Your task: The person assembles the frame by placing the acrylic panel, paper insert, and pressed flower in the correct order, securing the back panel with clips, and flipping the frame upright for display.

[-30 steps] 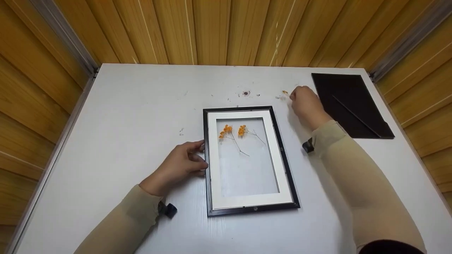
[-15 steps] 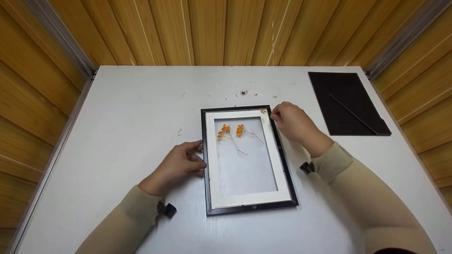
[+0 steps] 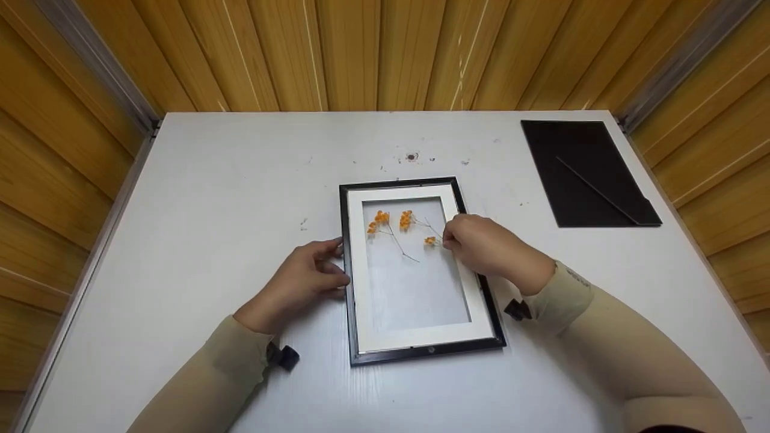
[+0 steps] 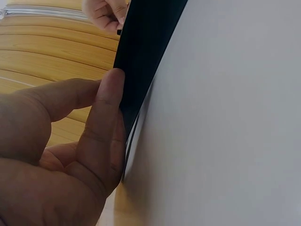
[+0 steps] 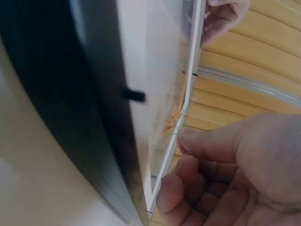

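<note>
**Soft light, bowed edges**

I get even, fairly bright light in the head view, a pale sheen on the white table at lower centre and soft shadows beside both sleeves. On the left wrist, the hand looks dim. On the right, the picture frame blurs and wall panels bow.

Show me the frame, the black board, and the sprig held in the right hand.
Frame (image 3: 391,356): head view, on the near strip of its black border.
Board (image 3: 601,171): head view, near the middle of its dark face.
Sprig (image 3: 429,241): head view, on its orange flower head.
</note>
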`<state>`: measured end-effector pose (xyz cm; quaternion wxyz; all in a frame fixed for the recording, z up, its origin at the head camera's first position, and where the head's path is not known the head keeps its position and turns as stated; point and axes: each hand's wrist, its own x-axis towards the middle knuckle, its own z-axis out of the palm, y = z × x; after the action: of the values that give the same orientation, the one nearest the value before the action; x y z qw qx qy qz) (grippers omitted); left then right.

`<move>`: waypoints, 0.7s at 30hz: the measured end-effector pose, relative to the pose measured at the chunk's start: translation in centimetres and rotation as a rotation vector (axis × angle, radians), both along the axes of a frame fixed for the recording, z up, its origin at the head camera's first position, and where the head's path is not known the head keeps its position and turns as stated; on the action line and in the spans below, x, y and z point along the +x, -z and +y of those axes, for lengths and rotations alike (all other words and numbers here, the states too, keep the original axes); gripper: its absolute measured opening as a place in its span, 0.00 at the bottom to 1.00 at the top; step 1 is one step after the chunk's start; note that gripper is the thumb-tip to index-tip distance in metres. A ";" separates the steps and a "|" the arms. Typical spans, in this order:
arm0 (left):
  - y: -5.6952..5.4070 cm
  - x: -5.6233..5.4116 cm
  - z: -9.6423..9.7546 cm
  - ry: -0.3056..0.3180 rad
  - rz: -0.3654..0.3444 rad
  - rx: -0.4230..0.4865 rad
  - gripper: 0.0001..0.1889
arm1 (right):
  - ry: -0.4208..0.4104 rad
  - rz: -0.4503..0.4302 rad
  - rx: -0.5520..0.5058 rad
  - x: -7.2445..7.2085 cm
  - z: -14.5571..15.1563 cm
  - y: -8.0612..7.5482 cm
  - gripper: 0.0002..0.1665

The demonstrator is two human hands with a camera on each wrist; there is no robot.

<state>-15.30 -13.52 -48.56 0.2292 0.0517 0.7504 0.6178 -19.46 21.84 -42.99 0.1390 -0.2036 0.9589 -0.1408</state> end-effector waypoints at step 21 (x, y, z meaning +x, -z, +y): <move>-0.1 0.0 0.1 -0.001 -0.010 0.028 0.45 | 0.047 -0.057 -0.130 -0.7 -0.2 -0.6 0.09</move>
<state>-15.33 -13.37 -48.49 0.2318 0.0512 0.7406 0.6286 -20.15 21.68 -42.41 0.1495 -0.1855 0.9478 -0.2117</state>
